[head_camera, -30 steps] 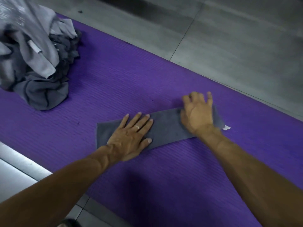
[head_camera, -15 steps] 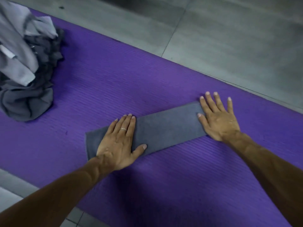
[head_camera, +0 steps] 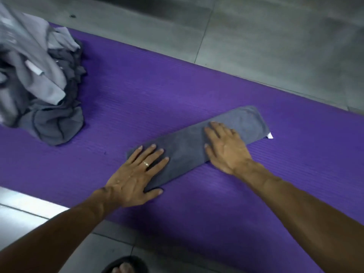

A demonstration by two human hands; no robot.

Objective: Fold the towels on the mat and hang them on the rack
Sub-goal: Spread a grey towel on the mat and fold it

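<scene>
Both hands lie flat, fingers straight, on the folded grey towel [head_camera: 189, 146] on the purple mat [head_camera: 137, 107]: left hand [head_camera: 136, 174] at its near end, right hand [head_camera: 226, 148] mid-strip. Bare mat lies between the left hand and the crumpled towel pile [head_camera: 39, 81]. A white tag [head_camera: 269, 135], somewhat blurred, pokes out beyond the right hand.

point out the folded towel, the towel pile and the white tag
folded towel [head_camera: 187, 146], head view, bare middle between the two hands
towel pile [head_camera: 49, 123], head view, dark grey bundle at its lower front
white tag [head_camera: 270, 135], head view, the tag's middle, sticking out at the towel's right end
</scene>
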